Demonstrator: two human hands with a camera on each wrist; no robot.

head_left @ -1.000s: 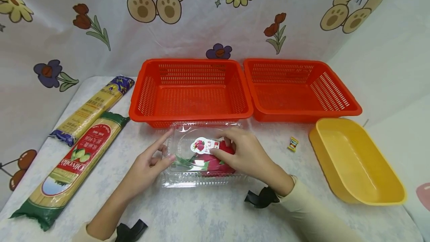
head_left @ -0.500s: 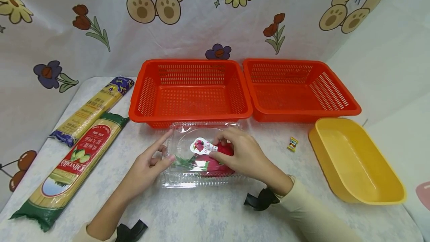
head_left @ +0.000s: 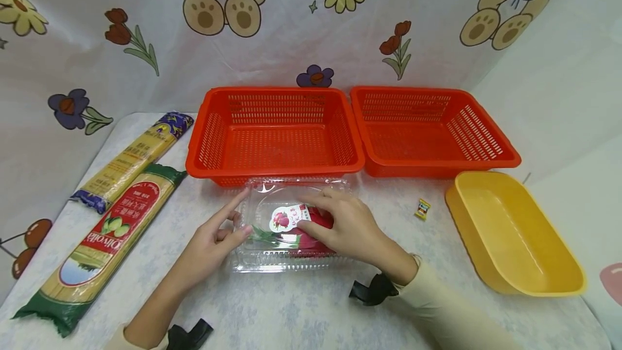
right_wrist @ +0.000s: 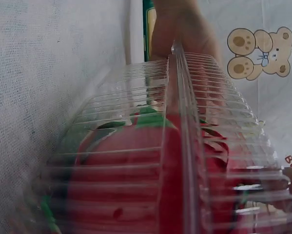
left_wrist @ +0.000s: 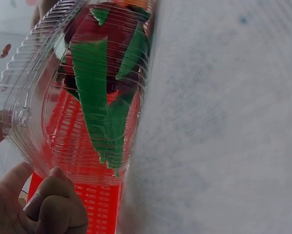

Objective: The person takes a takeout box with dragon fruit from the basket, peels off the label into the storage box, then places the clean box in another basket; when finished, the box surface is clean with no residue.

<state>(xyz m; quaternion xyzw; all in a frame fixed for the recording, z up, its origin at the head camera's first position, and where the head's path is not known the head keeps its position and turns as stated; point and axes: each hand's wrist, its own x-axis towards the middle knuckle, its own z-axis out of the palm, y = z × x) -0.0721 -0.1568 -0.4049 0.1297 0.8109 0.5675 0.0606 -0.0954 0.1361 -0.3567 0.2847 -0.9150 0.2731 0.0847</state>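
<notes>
A clear plastic clamshell box (head_left: pixel 272 261) lies in front of the left red basket. Inside show red dragon fruit (right_wrist: pixel 126 180) with long green scales (left_wrist: pixel 92 92). A white label (head_left: pixel 286 217) with a pink fruit picture is on the lid. My left hand (head_left: pixel 209 247) holds the box's left end, thumb on the lid's edge and index stretched along the far corner; the other fingers curl against the side. My right hand (head_left: pixel 350 226) is over the lid's right part, its thumb pressing the label's near edge and its index reaching out on the far side; the other fingertips are hidden.
Two red plastic baskets (head_left: pixel 274 170) stand side by side at the back. On the right are a yellow tub (head_left: pixel 515 231) and a small snack packet (head_left: pixel 422 209). To the left lie two pasta packs, one green-ended (head_left: pixel 107 242), one blue-ended (head_left: pixel 138 158).
My right hand and the label have shifted slightly left and towards me. Thumb and index, earlier pinching the label's right end, are now farther apart. My left hand stays put.
</notes>
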